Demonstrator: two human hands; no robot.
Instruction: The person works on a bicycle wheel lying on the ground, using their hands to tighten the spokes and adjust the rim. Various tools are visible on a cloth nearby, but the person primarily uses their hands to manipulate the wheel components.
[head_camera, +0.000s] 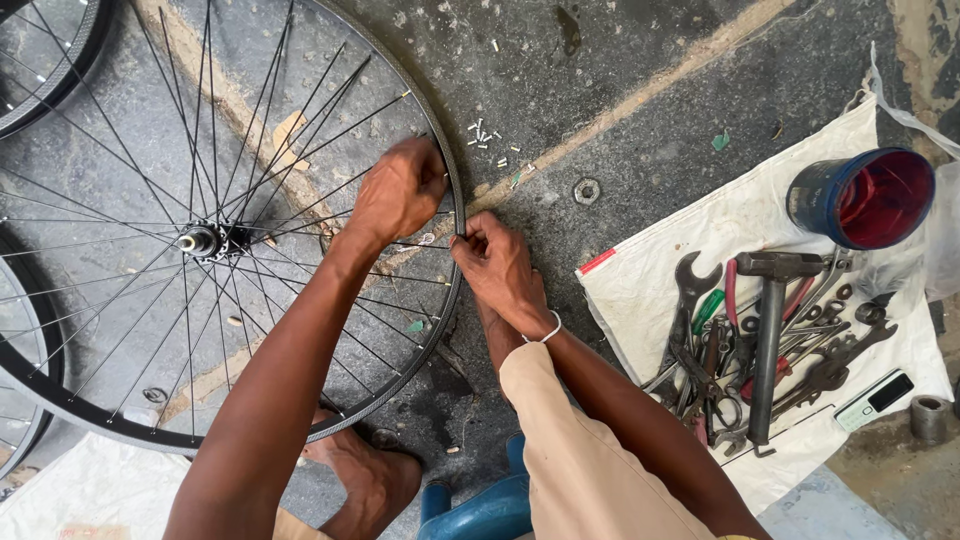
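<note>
We see a spoked bicycle wheel filling the left half of the frame, lying flat on the concrete floor, its hub left of centre. At the right side of its rim, near the middle of the frame, both hands meet. The left hand lies over the spokes just inside the rim, fingers curled down; what they press on is hidden under the hand, so we cannot tell whether they pinch anything. The right hand sits just outside the rim, its fingers pressed together around a thin dark tool held against the rim's edge; the tool's tip is hard to make out. A white band circles that wrist.

Parts of two more wheels are cut off at the upper left and lower left edges. A bare foot shows under the wheel's lower edge, and a blue stool is partly hidden by a tan trouser leg at the bottom.

Above the hands, small pale metal pieces are scattered on the floor, too small to count, with one hexagonal nut to their right.

At the right, a white sack spread on the floor carries a pile of spanners and pliers, overlapping too much to count, one hammer and one small phone. One dark blue tub with a red inside stands at the sack's upper right; its contents cannot be made out.
</note>
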